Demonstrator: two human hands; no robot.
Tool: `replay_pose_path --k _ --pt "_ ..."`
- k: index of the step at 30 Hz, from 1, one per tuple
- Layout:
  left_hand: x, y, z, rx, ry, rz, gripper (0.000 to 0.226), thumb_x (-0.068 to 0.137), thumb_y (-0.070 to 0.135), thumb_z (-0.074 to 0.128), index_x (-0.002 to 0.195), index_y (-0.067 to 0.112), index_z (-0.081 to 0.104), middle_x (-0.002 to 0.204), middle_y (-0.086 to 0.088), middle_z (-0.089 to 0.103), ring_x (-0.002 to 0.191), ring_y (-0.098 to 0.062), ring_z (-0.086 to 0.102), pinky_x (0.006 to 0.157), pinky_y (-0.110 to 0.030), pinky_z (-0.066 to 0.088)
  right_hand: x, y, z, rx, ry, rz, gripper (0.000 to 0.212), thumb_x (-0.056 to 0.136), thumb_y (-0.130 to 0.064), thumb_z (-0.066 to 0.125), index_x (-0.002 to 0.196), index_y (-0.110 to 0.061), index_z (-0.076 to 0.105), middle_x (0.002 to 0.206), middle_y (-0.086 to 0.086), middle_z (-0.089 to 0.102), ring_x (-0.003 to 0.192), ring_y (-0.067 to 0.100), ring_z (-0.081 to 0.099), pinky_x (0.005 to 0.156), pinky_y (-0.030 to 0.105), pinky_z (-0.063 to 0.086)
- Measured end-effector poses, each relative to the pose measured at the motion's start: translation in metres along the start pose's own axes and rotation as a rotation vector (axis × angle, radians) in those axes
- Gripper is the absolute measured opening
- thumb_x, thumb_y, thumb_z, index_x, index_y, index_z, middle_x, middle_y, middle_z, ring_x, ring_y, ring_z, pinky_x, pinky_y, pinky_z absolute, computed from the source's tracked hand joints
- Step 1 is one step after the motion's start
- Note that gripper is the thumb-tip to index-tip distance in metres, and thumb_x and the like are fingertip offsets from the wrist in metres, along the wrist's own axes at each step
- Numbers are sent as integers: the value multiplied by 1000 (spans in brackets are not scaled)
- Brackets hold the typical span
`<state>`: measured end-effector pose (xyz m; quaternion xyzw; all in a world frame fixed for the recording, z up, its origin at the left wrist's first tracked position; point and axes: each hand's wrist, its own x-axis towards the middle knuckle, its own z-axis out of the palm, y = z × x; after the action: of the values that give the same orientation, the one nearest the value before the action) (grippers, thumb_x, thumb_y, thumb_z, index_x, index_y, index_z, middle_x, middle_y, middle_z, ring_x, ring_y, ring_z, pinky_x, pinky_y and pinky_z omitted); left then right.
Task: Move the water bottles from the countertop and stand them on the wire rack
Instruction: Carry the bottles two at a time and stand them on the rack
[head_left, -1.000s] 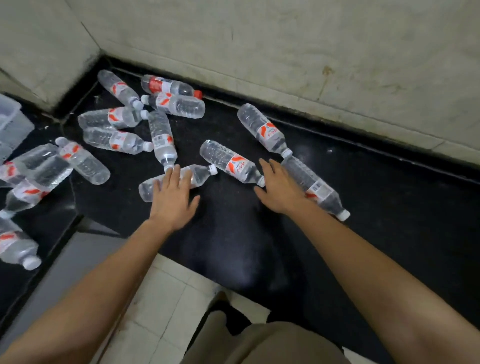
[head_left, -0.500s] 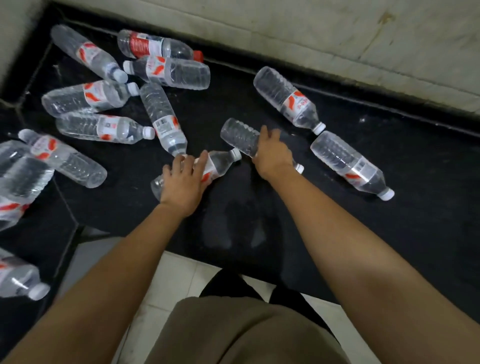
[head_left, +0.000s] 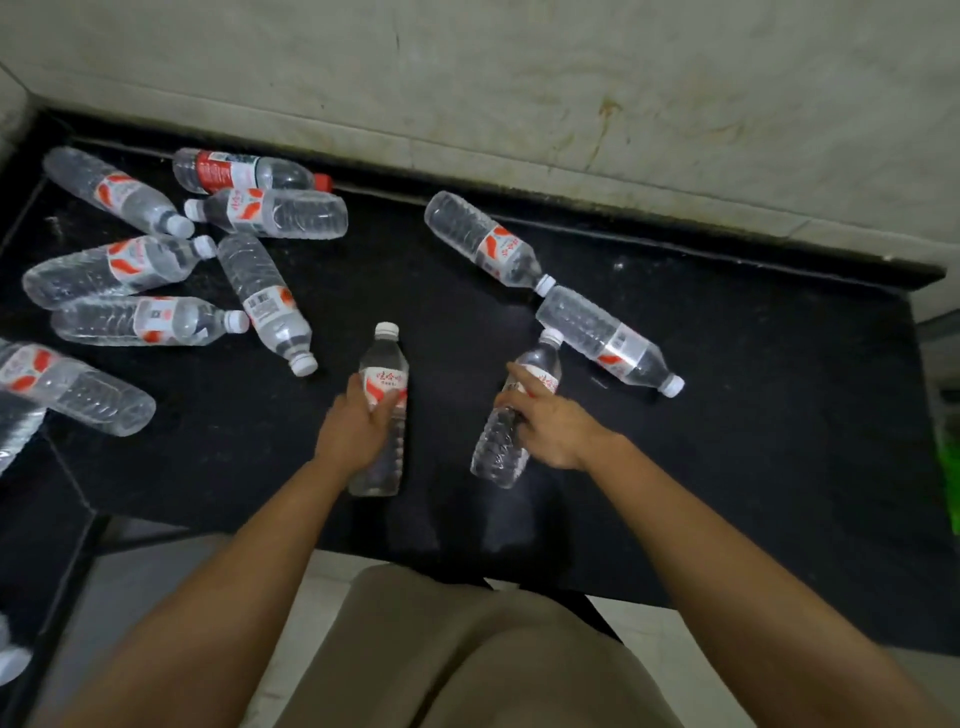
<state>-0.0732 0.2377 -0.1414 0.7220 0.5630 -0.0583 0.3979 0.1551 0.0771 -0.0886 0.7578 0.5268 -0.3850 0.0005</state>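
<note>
My left hand (head_left: 355, 431) grips a clear water bottle (head_left: 382, 358) with a white cap and red-and-white label, lifted off the black countertop (head_left: 753, 441), cap pointing away from me. My right hand (head_left: 550, 423) grips a second bottle (head_left: 498, 452) of the same kind, tilted with its cap up and to the right. Several more bottles lie on their sides on the counter: a cluster at the left (head_left: 265, 296) and two at the right (head_left: 608, 338), (head_left: 483, 241). No wire rack is in view.
A pale stone wall (head_left: 571, 93) runs along the back of the counter. The counter's front edge is just in front of my legs, with light floor tiles (head_left: 332, 577) below. More bottles lie on a lower black surface at the far left (head_left: 78, 389).
Both hands closed on bottles that lay flat and have lifted them off the counter, caps now pointing away. The view has shifted slightly.
</note>
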Motion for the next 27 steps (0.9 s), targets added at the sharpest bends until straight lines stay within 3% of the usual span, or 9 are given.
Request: replay_pose_path --k 4,6,8,10,13,16,18,21,27 --pt "-41 17 40 -99 -48 33 60 104 46 44 151 10 33 144 -20 36 125 -39 51 107 -46 41 -11 4 24 109 150 11 37 106 -42 43 140 -28 52 170 -12 2 147 37 32 115 40 33" --pt "-52 19 52 -110 -41 44 57 104 44 44 148 9 36 145 -17 31 127 -36 50 107 -42 40 -11 2 38 153 226 45 58 103 -44 52 155 -25 34 170 -10 -12 151 35 22 117 44 34" --pt "-51 18 55 -105 -20 24 59 102 51 43 147 13 37 145 -14 31 127 -35 50 108 -46 41 -11 -3 48 386 299 146 93 96 -41 66 163 -20 4 166 1 -30 155 31 15 119 42 31" --pt "-47 16 54 -97 -26 8 63 100 54 45 148 15 37 143 -11 30 124 -32 52 107 -46 41 -7 -7 53 651 328 305 119 87 -40 77 161 -16 -13 167 7 -22 154 29 17 119 41 30" --pt "-44 13 51 -88 -60 33 69 94 55 58 148 16 36 141 -7 28 113 -26 56 101 -40 45 6 -10 49 693 302 463 122 76 -46 84 160 -10 3 157 14 26 145 31 32 115 42 36" --pt "-40 11 48 -82 -68 44 64 93 53 62 143 17 42 137 -6 34 105 -20 56 93 -33 45 14 -8 40 694 303 551 100 70 -40 84 148 -10 29 137 10 46 126 30 52 97 36 48" --pt "-41 12 44 -81 -49 89 59 92 60 58 134 20 52 129 -5 50 102 -19 61 90 -34 49 10 -5 35 725 308 566 84 67 -35 85 137 -14 43 126 6 58 112 25 61 89 32 52" --pt "-48 17 37 -131 -7 169 45 95 54 58 126 22 62 116 0 71 102 -16 67 89 -35 53 -7 1 32 618 325 544 72 62 -36 84 125 -23 50 112 0 67 103 24 66 85 33 54" --pt "-46 37 37 -199 2 171 43 87 39 76 123 22 58 113 1 72 102 -18 69 88 -35 54 -47 19 26 633 497 577 74 60 -34 81 127 -37 50 104 -6 70 99 24 67 83 33 53"
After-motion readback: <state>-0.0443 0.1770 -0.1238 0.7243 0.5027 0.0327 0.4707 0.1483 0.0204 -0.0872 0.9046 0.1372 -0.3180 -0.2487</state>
